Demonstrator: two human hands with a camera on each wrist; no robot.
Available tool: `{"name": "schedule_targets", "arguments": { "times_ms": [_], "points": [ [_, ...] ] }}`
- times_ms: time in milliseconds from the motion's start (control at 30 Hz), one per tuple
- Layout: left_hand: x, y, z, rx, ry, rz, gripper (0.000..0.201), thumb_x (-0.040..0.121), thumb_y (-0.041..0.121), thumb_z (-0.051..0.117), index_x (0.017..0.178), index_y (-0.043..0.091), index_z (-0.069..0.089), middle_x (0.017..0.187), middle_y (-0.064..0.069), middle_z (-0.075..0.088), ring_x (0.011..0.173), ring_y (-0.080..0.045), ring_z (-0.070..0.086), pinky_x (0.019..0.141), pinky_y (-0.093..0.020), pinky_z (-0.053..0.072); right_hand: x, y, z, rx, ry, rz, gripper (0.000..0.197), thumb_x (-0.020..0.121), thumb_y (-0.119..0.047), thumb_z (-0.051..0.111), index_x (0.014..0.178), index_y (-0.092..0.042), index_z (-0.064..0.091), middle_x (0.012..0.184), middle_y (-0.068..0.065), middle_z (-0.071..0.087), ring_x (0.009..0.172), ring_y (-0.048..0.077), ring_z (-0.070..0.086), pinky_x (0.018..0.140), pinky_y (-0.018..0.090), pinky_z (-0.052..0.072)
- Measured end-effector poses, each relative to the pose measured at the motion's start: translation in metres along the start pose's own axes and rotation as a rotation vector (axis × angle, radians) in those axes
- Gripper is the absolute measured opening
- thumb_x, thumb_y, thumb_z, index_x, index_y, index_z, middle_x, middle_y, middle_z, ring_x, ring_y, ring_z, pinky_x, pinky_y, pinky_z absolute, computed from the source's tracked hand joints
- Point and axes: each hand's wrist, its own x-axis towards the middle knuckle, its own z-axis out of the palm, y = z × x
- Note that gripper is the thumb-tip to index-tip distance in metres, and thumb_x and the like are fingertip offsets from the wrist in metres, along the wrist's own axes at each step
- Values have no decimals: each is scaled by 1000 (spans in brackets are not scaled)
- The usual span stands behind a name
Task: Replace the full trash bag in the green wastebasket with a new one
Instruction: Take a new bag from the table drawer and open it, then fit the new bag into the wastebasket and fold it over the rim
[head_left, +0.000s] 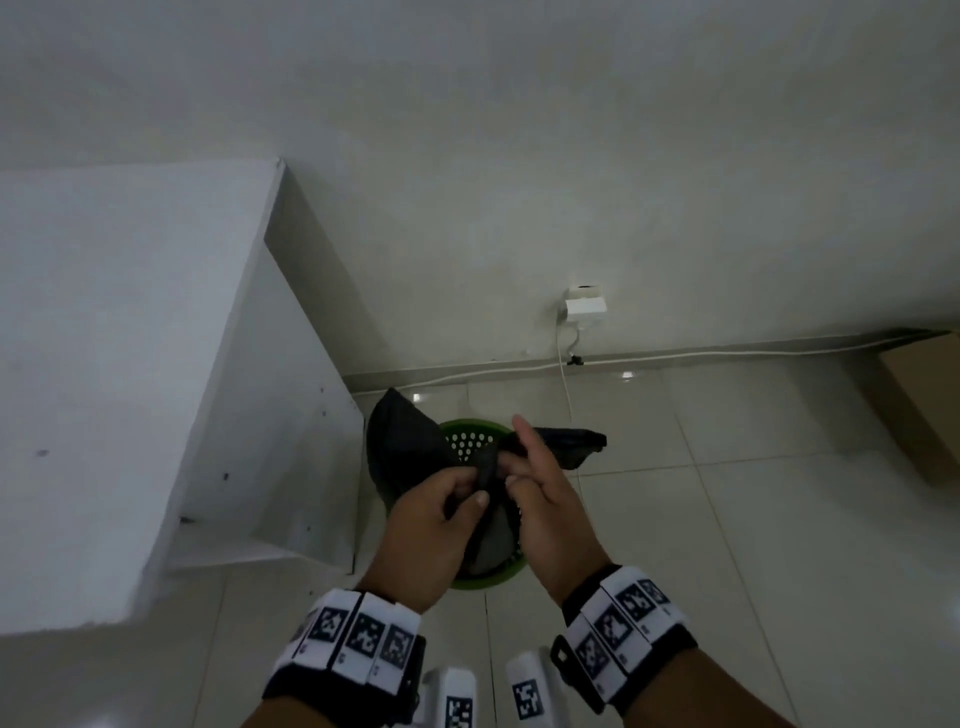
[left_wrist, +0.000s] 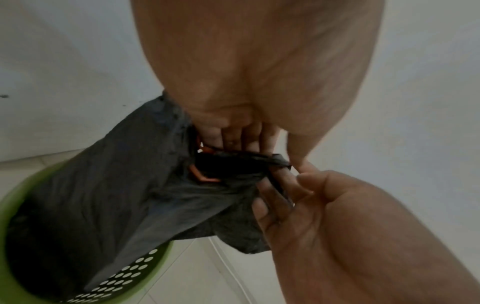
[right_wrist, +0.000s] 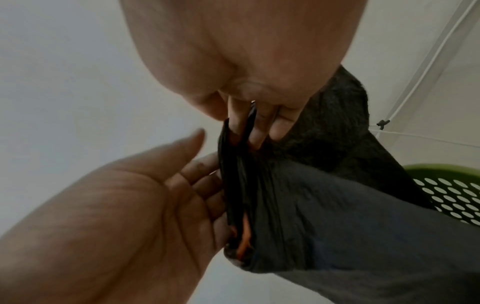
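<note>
The green wastebasket (head_left: 475, 429) stands on the tiled floor by the wall, with a black trash bag (head_left: 402, 449) rising out of it. Both hands meet above the basket at the bag's gathered top. My left hand (head_left: 467, 486) grips the bunched plastic with curled fingers. My right hand (head_left: 514, 467) pinches the bag's edge, index finger raised. In the left wrist view the bag (left_wrist: 116, 185) shows an orange drawstring (left_wrist: 203, 178) near the left hand's fingers (left_wrist: 241, 142). In the right wrist view a fold of the bag (right_wrist: 324, 195) runs between the right hand's fingers (right_wrist: 259, 131).
A white cabinet (head_left: 130, 364) stands directly left of the basket. On the wall behind are a socket with a plug (head_left: 586, 306) and a white cable (head_left: 727, 353) along the skirting. A cardboard box (head_left: 924, 405) sits at the far right.
</note>
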Motion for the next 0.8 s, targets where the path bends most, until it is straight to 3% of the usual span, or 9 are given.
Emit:
{"name": "schedule_targets", "arguments": {
  "times_ms": [67, 133, 267, 367, 467, 633, 733, 800],
  "points": [
    [6, -21, 8, -53, 66, -6, 19, 96, 16, 64, 108, 26, 75, 96, 17, 75, 91, 6, 67, 78, -12, 50, 6, 27, 8, 12, 41, -2, 54, 103, -13, 43, 151, -32, 27, 130, -15, 58, 118, -7, 55, 106, 22, 43],
    [13, -40, 17, -137, 109, -52, 16, 96, 17, 65, 100, 25, 78, 94, 15, 77, 91, 0, 70, 82, -20, 55, 14, 51, 17, 3, 112, -21, 57, 98, -17, 54, 149, -29, 32, 133, -7, 59, 121, 2, 56, 106, 31, 46],
    [24, -81, 31, -201, 96, -66, 19, 99, 18, 60, 95, 21, 79, 93, 5, 79, 91, -12, 74, 85, -36, 59, 30, 88, 25, 87, 183, -34, 48, 88, -8, 68, 128, -28, 52, 115, -6, 67, 102, 3, 66, 90, 22, 54],
    [38, -121, 39, -206, 132, -62, 18, 99, 20, 60, 92, 22, 77, 92, 3, 78, 91, -15, 73, 87, -42, 59, 46, 118, 24, 32, 226, -112, 47, 84, -2, 70, 123, -24, 55, 105, -2, 69, 96, 9, 67, 87, 27, 56],
    [59, -166, 43, -224, 237, -75, 18, 100, 26, 58, 90, 27, 73, 92, 1, 77, 92, -19, 72, 88, -49, 58, 62, 155, 13, -78, 232, -198, 45, 83, 0, 69, 121, -19, 55, 94, 0, 66, 89, 11, 66, 85, 25, 54],
    [85, -233, 31, -158, 363, 25, 6, 96, 30, 59, 92, 27, 62, 95, -5, 71, 94, -27, 68, 88, -52, 55, 91, 221, -26, -489, 253, -345, 33, 83, 6, 60, 102, -20, 63, 100, -1, 61, 90, 10, 59, 84, 16, 46],
    [93, -259, 18, -22, 339, 125, 18, 96, 9, 56, 89, 25, 55, 92, -9, 67, 89, -28, 64, 83, -47, 52, 109, 256, -53, -731, 306, -505, 36, 76, 16, 54, 76, -18, 65, 92, 7, 57, 88, 11, 50, 80, 4, 36],
    [92, -268, 9, 96, 287, 200, 31, 89, -2, 50, 78, 27, 58, 86, -8, 66, 81, -23, 62, 75, -40, 49, 117, 269, -69, -835, 285, -458, 37, 72, 15, 53, 63, -19, 64, 89, 10, 57, 85, 18, 53, 76, 12, 39]
  ]
}}
